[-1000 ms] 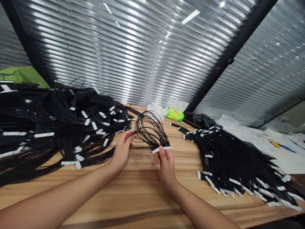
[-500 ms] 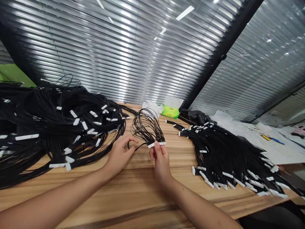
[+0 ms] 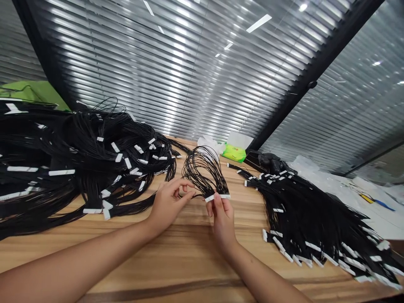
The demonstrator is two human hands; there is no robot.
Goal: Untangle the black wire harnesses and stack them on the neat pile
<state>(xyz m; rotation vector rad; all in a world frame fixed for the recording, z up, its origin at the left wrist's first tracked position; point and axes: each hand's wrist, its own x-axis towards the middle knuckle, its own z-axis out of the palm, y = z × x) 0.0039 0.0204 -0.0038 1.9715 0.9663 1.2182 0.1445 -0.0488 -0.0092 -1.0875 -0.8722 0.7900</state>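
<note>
The right hand (image 3: 223,223) is gripping a white connector (image 3: 217,197), its black wires (image 3: 202,168) looping upward above the wooden table (image 3: 132,256). The left hand (image 3: 168,206) has curled from spread fingers into a pinch beside them, any held strand too fine to tell. Wire heaps (image 3: 94,155) are lying on both sides.

Wire-harness workshop: wooden bench (image 3: 94,248), piled black cables (image 3: 303,214)

Wooden table (image 3: 195,252) piled with wiring
One heap of black wire harnesses (image 3: 94,158) left, a second heap (image 3: 303,214) right, green tissue packet (image 3: 234,153) behind.
</note>
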